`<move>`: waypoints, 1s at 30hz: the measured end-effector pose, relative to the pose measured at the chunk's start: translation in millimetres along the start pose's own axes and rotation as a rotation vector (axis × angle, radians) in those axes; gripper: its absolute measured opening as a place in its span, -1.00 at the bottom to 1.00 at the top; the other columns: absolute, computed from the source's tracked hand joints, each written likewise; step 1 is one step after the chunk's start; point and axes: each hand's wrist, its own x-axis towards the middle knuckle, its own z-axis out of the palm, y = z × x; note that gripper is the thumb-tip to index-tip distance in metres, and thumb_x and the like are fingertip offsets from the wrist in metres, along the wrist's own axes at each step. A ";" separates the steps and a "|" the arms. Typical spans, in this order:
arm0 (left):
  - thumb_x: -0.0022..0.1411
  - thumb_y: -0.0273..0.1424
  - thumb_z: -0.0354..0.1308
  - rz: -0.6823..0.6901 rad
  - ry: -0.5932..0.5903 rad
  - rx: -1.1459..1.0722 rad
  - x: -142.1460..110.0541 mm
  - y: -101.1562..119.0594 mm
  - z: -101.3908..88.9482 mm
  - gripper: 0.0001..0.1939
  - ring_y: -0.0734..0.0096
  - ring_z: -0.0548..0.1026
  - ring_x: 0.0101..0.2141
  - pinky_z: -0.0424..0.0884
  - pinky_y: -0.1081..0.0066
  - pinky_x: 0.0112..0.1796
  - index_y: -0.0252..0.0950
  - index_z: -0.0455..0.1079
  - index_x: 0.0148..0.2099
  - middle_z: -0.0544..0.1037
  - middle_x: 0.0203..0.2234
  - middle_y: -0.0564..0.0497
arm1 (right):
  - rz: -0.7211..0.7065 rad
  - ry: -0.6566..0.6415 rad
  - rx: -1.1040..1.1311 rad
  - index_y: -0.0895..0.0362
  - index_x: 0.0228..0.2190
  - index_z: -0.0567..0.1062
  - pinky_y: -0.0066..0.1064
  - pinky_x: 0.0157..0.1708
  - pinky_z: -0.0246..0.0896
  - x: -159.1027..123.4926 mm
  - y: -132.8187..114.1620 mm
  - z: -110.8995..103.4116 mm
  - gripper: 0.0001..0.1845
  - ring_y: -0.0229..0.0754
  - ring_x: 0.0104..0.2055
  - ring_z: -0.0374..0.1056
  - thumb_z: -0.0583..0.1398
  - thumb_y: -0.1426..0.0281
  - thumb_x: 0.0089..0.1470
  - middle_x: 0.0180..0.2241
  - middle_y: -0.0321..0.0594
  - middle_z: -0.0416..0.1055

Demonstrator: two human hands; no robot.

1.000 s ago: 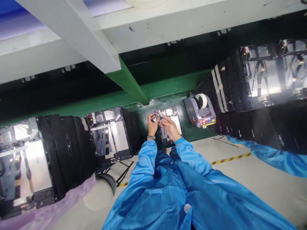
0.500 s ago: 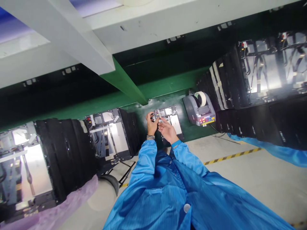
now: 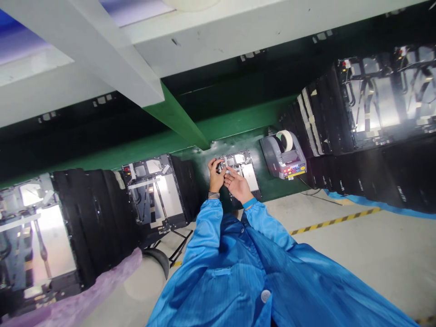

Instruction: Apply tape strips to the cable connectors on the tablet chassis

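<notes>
A flat electronic unit [image 3: 250, 175] with a bright silver plate and a dark frame lies on the green bench in front of me. My left hand [image 3: 215, 178] is over its upper left corner, thumb and fingers curled together in a pinch. Close beside it, my right hand [image 3: 239, 186] lies across the unit's left part, palm partly turned up and fingertips bent in, meeting near the left thumb. Whatever is between the fingertips is too small to make out. The unit's left side is mostly hidden behind both hands.
A grey tape dispenser [image 3: 285, 156] with a roll of tape [image 3: 286, 140] stands to the right. Stacks of similar units flank me, at left [image 3: 158, 188] and right [image 3: 374, 97]. A grey beam [image 3: 112, 50] crosses above. A round stool [image 3: 146, 274] is at lower left.
My hands stay in nearly the same place, with only slight finger movement. At the right edge, the blue cloth below the stack has drawn upward and shows less.
</notes>
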 end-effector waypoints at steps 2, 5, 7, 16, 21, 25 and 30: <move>0.31 -0.45 0.26 0.002 -0.003 -0.002 -0.2 -0.2 -0.3 -0.68 0.09 0.39 0.25 0.43 0.18 0.14 -0.09 0.51 0.09 0.26 0.28 -0.13 | 0.002 -0.004 0.009 0.10 0.11 0.52 -0.37 -0.29 0.40 0.2 0.2 -0.5 -0.53 -0.18 -0.34 0.47 0.23 0.46 0.16 -0.34 -0.22 0.60; 0.32 -0.44 0.26 0.000 -0.005 0.004 0.2 -0.4 -0.4 -0.69 0.08 0.37 0.28 0.43 0.18 0.13 -0.09 0.51 0.09 0.26 0.29 -0.14 | 0.009 0.000 0.018 0.09 0.11 0.52 -0.37 -0.29 0.41 0.9 -0.3 -0.1 -0.55 -0.17 -0.33 0.48 0.21 0.43 0.18 -0.34 -0.22 0.60; 0.34 -0.42 0.26 -0.002 -0.012 0.005 1.1 -0.9 -0.2 -0.71 0.08 0.34 0.30 0.43 0.19 0.14 -0.09 0.52 0.08 0.25 0.29 -0.14 | 0.016 0.009 0.018 0.08 0.10 0.52 -0.35 -0.29 0.41 1.2 -0.9 0.6 -0.57 -0.16 -0.33 0.48 0.21 0.39 0.20 -0.34 -0.23 0.59; 0.38 -0.37 0.26 0.074 -0.038 0.018 4.3 -7.5 -1.0 -0.80 0.10 0.42 0.21 0.31 0.09 0.29 -0.14 0.61 0.01 0.23 0.29 -0.14 | 0.035 0.039 0.035 0.08 0.06 0.55 -0.34 -0.28 0.41 4.1 -2.1 -0.1 -0.62 -0.14 -0.32 0.47 0.20 0.34 0.22 -0.34 -0.22 0.57; 0.37 -0.34 0.26 0.106 -0.029 0.082 5.7 -7.5 -2.7 -0.78 0.07 0.40 0.18 0.29 0.01 0.31 -0.14 0.64 0.02 0.26 0.28 -0.16 | 0.073 0.091 0.047 0.12 -0.06 0.58 -0.32 -0.28 0.40 4.0 -8.1 2.9 -0.68 -0.14 -0.32 0.44 0.16 0.25 0.28 -0.36 -0.19 0.55; 0.35 -0.32 0.28 0.101 -0.023 0.099 7.1 -7.3 -4.1 -0.79 0.10 0.41 0.16 0.28 0.03 0.32 -0.11 0.65 0.00 0.28 0.27 -0.13 | 0.015 0.174 -0.246 0.12 -0.16 0.60 -0.27 -0.34 0.36 -4.5 -9.0 -0.2 -0.74 -0.11 -0.40 0.36 0.17 0.27 0.22 -0.44 -0.20 0.49; 0.35 -0.32 0.29 0.144 -0.021 0.095 9.1 -11.9 -3.3 -0.78 0.12 0.42 0.13 0.28 0.05 0.32 -0.13 0.66 0.02 0.29 0.26 -0.14 | -0.634 0.082 -1.299 0.00 0.12 0.59 -0.19 -0.10 0.37 -3.6 -20.0 -7.4 -0.53 -0.03 -0.21 0.35 0.17 0.40 0.21 -0.26 -0.16 0.49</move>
